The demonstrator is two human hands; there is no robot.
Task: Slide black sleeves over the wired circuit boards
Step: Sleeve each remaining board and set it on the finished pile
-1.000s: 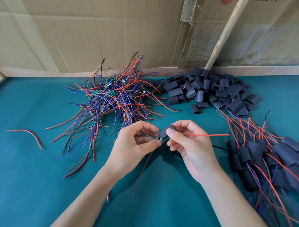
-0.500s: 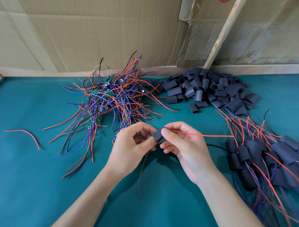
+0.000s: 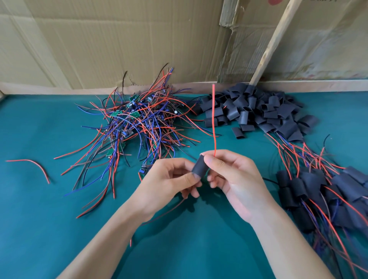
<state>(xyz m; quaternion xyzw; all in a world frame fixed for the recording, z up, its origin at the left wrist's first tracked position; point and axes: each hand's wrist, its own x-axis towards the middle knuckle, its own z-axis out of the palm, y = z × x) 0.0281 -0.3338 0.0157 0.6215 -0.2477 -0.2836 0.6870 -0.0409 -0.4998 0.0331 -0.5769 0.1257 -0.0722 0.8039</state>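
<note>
No text, label or number is legible; a red mark on the cardboard (image 3: 278, 1) is cut off.

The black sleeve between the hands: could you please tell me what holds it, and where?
The left hand pinches the black tubular sleeve at its lower end; the right hand pinches its upper end, where the thin red wire exits.

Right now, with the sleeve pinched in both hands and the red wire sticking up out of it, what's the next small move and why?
Probably set it on the finished pile at right. The black sleeve, pinched by the left hand and right hand, already hides the board, and the red wire pokes out of its top, like the sleeved pieces there. Whether the board is fully seated inside cannot be seen.
</note>
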